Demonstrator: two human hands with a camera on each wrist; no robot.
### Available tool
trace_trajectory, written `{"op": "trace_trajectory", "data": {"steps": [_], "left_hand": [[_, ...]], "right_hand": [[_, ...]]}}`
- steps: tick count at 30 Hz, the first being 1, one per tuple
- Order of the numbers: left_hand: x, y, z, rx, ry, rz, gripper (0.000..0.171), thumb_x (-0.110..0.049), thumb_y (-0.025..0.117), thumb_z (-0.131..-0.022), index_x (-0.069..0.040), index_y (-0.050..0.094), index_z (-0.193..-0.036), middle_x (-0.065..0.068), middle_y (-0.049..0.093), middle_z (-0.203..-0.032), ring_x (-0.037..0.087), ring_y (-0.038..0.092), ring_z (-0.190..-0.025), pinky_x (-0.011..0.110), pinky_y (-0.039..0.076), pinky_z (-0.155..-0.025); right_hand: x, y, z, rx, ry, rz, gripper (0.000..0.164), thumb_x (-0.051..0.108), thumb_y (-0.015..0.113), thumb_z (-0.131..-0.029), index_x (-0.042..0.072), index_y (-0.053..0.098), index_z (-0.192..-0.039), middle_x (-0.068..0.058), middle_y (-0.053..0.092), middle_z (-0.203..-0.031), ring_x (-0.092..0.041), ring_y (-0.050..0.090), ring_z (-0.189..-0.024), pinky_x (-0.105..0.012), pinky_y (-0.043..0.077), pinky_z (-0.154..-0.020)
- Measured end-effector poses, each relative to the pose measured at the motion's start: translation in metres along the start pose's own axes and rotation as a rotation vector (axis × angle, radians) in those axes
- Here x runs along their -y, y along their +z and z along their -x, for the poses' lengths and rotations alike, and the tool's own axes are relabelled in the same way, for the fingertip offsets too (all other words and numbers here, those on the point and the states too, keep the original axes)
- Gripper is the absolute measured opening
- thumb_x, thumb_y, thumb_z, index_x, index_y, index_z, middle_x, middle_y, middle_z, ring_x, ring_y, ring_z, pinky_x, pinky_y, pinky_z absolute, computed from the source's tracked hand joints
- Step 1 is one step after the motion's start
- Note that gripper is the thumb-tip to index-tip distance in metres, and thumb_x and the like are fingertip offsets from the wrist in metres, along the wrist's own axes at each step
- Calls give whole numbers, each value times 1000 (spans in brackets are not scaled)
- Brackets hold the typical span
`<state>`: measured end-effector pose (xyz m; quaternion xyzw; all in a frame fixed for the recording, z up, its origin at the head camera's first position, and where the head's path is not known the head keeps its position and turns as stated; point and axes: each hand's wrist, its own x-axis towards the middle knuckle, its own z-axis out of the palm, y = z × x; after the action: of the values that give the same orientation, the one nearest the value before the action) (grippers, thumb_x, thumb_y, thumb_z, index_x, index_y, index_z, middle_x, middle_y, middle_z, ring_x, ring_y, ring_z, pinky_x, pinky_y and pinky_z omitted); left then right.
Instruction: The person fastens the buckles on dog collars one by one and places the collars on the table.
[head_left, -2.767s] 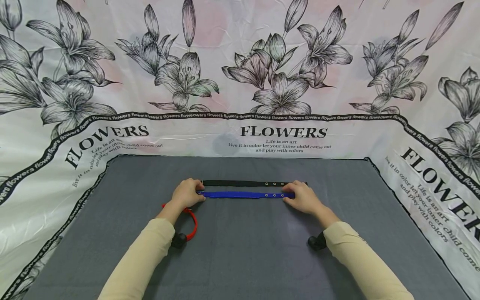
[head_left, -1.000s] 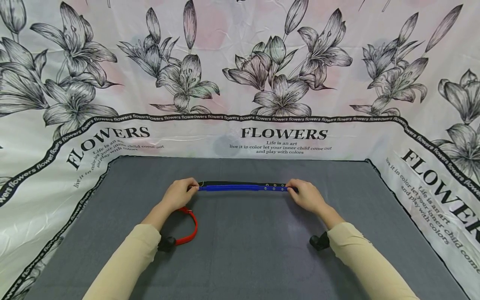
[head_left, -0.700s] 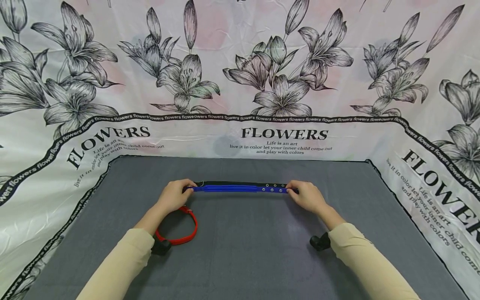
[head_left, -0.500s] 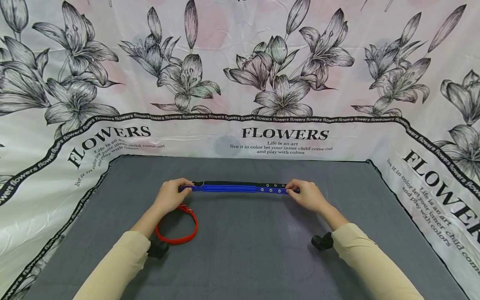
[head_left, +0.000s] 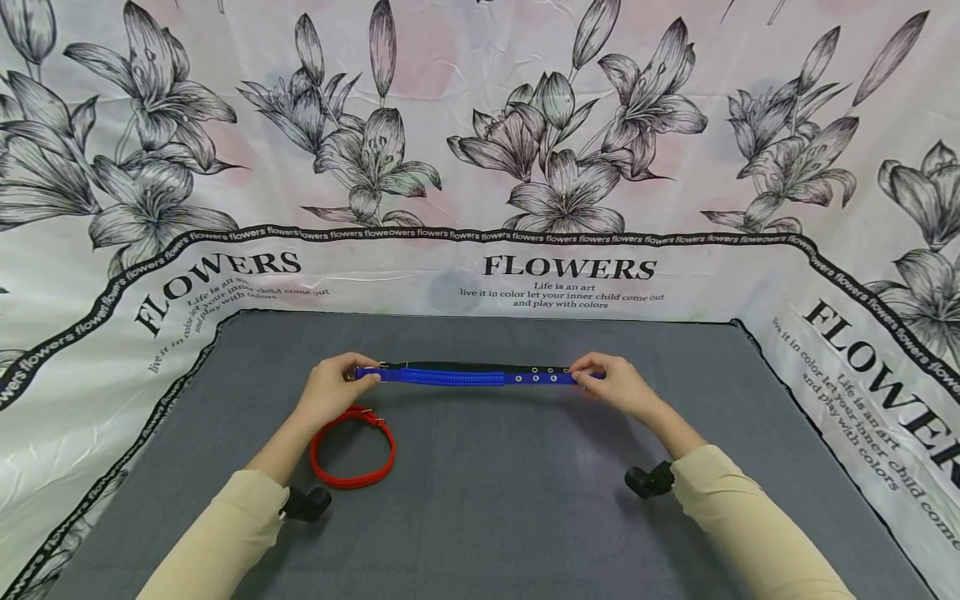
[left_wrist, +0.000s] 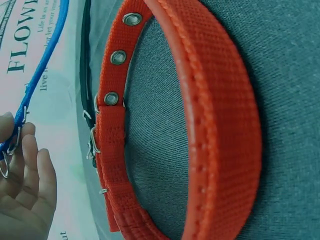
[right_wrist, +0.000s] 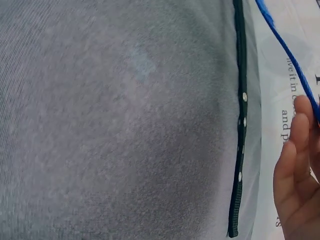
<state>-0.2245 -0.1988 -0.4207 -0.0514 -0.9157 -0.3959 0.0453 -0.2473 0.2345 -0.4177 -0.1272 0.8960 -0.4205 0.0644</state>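
A blue collar (head_left: pixel 453 377) with metal eyelets is stretched level between both hands, raised off the cloth. My left hand (head_left: pixel 330 390) pinches its buckle end; the left wrist view shows metal rings beside the thumb and the blue strap (left_wrist: pixel 42 67) rising from the fingers. At the eyelet end, my right hand (head_left: pixel 617 385) pinches the strap between thumb and fingertips. Just behind the blue collar in the head view, a black collar (head_left: pixel 465 366) lies straight on the cloth, partly hidden; its eyelets also show on the black strap (right_wrist: pixel 241 135) in the right wrist view.
A red collar (head_left: pixel 352 483), buckled into a loop, stands on the grey cloth (head_left: pixel 480 517) near my left forearm. Its band (left_wrist: pixel 225 115) fills much of the left wrist view. White flower-printed fabric (head_left: pixel 420 275) borders the cloth at the back and sides.
The blue collar has come up off the cloth in both hands. My left hand has drawn leftward with the buckle end, uncovering the red loop; the right hand has shifted slightly.
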Motion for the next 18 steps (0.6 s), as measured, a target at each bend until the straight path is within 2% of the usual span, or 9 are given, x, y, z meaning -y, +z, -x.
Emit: {"op": "trace_trajectory", "data": {"steps": [3,5,8,10,13,18], "left_hand": [[-1,-2,2,14,-20,9,24,-20,69,-84,-12,66,-105,6,56,-76,19,46,-65,26,37,-52],[-1,-3,4,23,-34,28,25,-20,69,-83,-13,66,-108,6,57,-78,19,46,-66,25,37,-52],[-2,-4,6,40,-54,93,29,-18,68,-84,-12,65,-112,7,58,-84,19,50,-71,24,40,-54],[-3,-5,7,54,-68,165,31,-17,67,-85,-11,63,-115,8,59,-88,21,55,-76,24,45,-58],[-4,-4,7,63,-82,259,31,-18,66,-86,-11,62,-116,10,61,-92,22,62,-81,26,52,-66],[-7,-1,5,51,-64,326,30,-27,65,-87,-13,63,-114,11,64,-95,26,64,-83,30,53,-71]], "right_hand": [[12,-3,5,31,46,-108,27,25,59,-91,2,61,-106,-17,67,-92,-27,64,-80,-40,54,-72],[14,-4,5,40,60,-145,30,27,58,-91,2,60,-108,-19,66,-95,-24,63,-80,-39,54,-72],[6,-3,2,43,77,-220,36,31,59,-90,3,58,-113,-23,64,-104,-29,63,-87,-37,54,-74],[3,-2,1,48,74,-249,39,34,60,-89,5,57,-115,-26,62,-109,-34,62,-92,-36,54,-74],[4,0,2,58,52,-275,42,35,61,-89,7,54,-120,-28,59,-112,-38,60,-96,-40,53,-76],[8,3,1,44,11,-308,42,35,58,-90,8,54,-122,-27,58,-112,-36,59,-96,-49,50,-80]]}}
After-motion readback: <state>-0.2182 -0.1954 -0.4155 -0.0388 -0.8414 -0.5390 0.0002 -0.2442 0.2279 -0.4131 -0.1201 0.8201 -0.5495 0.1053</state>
